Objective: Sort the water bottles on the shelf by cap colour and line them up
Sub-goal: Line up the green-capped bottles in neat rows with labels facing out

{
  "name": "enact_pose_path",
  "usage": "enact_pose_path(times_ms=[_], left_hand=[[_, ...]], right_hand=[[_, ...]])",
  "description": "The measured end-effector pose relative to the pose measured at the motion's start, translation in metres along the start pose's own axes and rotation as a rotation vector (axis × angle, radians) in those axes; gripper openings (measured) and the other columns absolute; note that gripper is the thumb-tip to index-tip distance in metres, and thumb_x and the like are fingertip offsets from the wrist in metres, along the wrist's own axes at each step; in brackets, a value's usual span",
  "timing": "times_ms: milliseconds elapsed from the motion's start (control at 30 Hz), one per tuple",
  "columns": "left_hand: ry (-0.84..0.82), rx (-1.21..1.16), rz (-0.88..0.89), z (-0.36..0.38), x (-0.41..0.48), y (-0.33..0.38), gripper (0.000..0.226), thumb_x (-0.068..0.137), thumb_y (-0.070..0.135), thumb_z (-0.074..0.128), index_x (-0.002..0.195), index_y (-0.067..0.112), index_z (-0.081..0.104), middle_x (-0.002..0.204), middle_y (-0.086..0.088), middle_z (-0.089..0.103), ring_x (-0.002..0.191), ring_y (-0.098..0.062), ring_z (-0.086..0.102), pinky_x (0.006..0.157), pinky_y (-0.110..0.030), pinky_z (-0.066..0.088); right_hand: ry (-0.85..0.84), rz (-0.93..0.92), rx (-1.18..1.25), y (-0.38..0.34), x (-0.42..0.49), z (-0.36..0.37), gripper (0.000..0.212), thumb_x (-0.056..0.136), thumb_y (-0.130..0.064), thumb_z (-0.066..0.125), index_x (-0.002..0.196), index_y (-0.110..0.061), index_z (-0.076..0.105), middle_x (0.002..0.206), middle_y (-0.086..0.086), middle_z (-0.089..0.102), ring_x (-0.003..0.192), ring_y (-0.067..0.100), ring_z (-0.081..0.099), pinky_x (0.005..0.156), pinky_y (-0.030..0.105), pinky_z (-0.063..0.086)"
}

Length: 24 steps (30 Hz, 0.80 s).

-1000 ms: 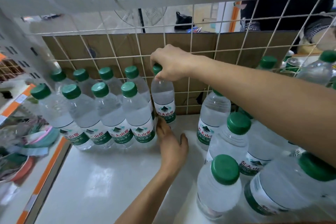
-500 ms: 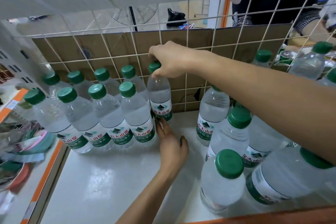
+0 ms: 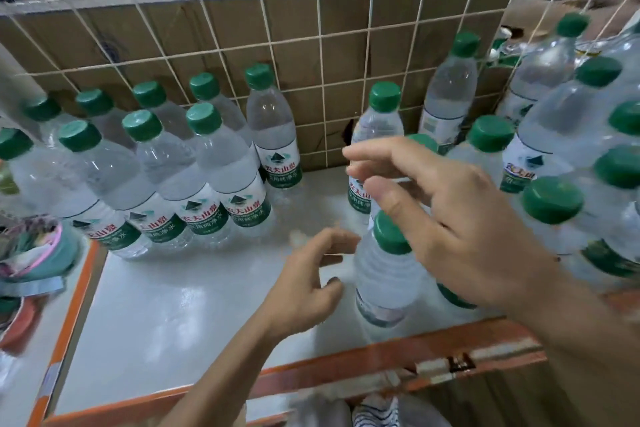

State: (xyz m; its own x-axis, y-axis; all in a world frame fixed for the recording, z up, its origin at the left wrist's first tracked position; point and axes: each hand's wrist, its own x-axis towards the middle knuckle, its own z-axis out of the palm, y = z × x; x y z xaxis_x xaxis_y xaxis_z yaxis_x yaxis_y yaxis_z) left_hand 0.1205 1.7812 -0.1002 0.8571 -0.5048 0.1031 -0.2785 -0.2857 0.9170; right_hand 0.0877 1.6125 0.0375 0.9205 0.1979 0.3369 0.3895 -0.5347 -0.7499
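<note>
Two lined rows [image 3: 228, 166] stood at ten o'clock; a loose cluster [image 3: 550, 204] at three o'clock looked unsorted. Left hand [image 3: 304, 288] and right hand [image 3: 467, 236] each showed a spread, empty grip.

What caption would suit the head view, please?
Left hand and right hand hover open near a bottle; green-capped rows line the shelf.

Green-capped clear bottles [image 3: 273, 135] on a white, orange-edged shelf [image 3: 180, 315].

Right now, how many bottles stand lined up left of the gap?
9: five bottles at the back against the grid, four in front. Others may be hidden past the left edge.
</note>
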Motion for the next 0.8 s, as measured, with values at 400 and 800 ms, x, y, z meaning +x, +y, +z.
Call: enact_pose_path(times_ms=[400, 800], left_hand=[[-0.059, 0.043, 0.018, 0.032, -0.020, -0.013, 0.061, 0.074, 0.030, 0.080, 0.120, 0.000, 0.054, 0.120, 0.006, 0.062, 0.112, -0.005, 0.057, 0.090, -0.019, 0.045], [0.460, 0.241, -0.099, 0.015, -0.024, -0.015, 0.055, 0.062, 0.039, 0.075, 0.110, 0.027, 0.049, 0.101, 0.013, 0.061, 0.085, 0.000, 0.057, 0.070, -0.004, 0.040]], right_hand=[[0.123, 0.047, 0.411, 0.061, -0.060, 0.058, 0.062, 0.092, -0.059, 0.035, 0.131, -0.013, 0.043, 0.121, -0.004, 0.059, 0.112, 0.013, 0.057, 0.092, 0.027, 0.044], [0.079, 0.241, 0.008, 0.075, -0.054, 0.117, 0.075, 0.081, -0.031, 0.068, 0.143, -0.017, 0.029, 0.138, -0.002, 0.042, 0.128, 0.003, 0.035, 0.100, 0.002, 0.024]])
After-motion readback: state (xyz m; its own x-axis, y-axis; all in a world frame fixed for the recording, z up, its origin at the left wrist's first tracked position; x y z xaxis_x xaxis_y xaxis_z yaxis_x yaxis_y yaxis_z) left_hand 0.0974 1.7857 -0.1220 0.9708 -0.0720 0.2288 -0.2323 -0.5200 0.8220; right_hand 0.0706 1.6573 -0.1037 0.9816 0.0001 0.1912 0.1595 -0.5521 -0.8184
